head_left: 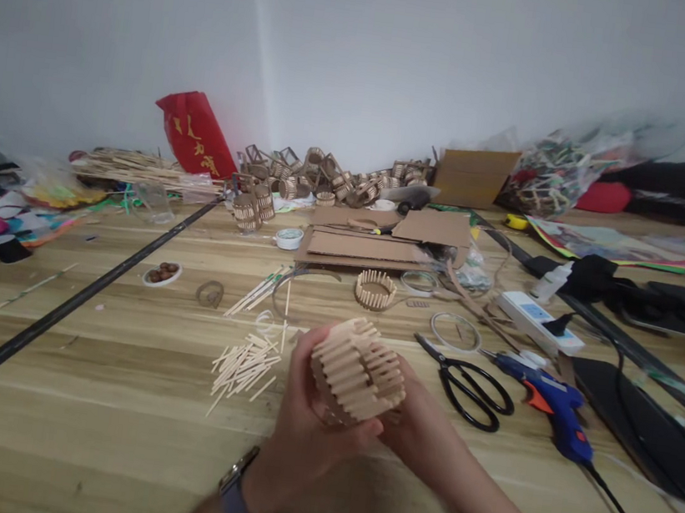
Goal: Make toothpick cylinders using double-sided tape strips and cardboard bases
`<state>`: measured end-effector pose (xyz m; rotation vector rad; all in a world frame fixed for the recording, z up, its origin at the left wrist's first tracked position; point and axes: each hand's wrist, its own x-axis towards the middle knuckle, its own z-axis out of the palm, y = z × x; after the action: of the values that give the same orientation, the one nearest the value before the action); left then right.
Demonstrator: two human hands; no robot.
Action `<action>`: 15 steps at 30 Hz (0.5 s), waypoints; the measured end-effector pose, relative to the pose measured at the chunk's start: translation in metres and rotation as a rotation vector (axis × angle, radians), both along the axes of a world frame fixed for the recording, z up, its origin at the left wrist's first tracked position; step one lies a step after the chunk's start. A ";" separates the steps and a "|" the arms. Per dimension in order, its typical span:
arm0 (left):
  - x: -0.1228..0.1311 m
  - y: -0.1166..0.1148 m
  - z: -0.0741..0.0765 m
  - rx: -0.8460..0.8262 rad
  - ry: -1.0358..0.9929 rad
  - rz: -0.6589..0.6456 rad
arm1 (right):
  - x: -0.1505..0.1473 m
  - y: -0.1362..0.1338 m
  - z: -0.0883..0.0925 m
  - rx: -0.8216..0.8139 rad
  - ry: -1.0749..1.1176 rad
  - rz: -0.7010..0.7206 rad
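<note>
Both hands on it now. My left hand [304, 428] is wrapped round the near side of the stick basket [358, 372], thumb and fingers closed on its lower edge. My right hand [415, 422] cups it from beneath on the far side, closed on it too. The basket is up off the wooden floor [107, 411] and tilted, its slats facing me, just right of the loose sticks [246, 366].

To do this well, I reckon the pressure belongs on the rims, not on the thin slats — they look as if a hard squeeze would pop them loose. A light, even hold from both palms seems best, and no twisting one hand against the other.

Now the containers. The small white dish [162, 273] off to my left holds a few brown round things. I can't see inside the white tub [288, 237] by the cardboard sheets [369, 247]. The cardboard box [472, 177] at the wall hides its contents — and the clear bag [571, 173] beside it is stuffed with colourful pieces.
</note>
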<state>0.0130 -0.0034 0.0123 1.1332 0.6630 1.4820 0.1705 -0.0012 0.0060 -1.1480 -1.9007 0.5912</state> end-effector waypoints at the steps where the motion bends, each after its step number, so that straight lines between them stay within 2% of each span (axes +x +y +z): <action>1: 0.000 0.003 0.001 -0.058 -0.046 0.001 | 0.003 0.000 -0.001 -0.025 -0.039 -0.027; 5: -0.004 0.020 0.008 -0.191 -0.188 0.088 | 0.014 -0.005 0.002 -0.056 -0.183 -0.175; 9: -0.010 0.031 0.006 -0.262 -0.262 0.025 | 0.020 -0.004 0.006 -0.028 -0.166 -0.209; 15: -0.011 0.032 -0.003 -0.288 -0.285 -0.053 | 0.020 0.000 0.002 0.043 -0.160 -0.293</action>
<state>0.0023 0.0286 0.0097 0.6981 0.6181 1.4152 0.1907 -0.0013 0.0080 -1.4485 -1.8194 0.3033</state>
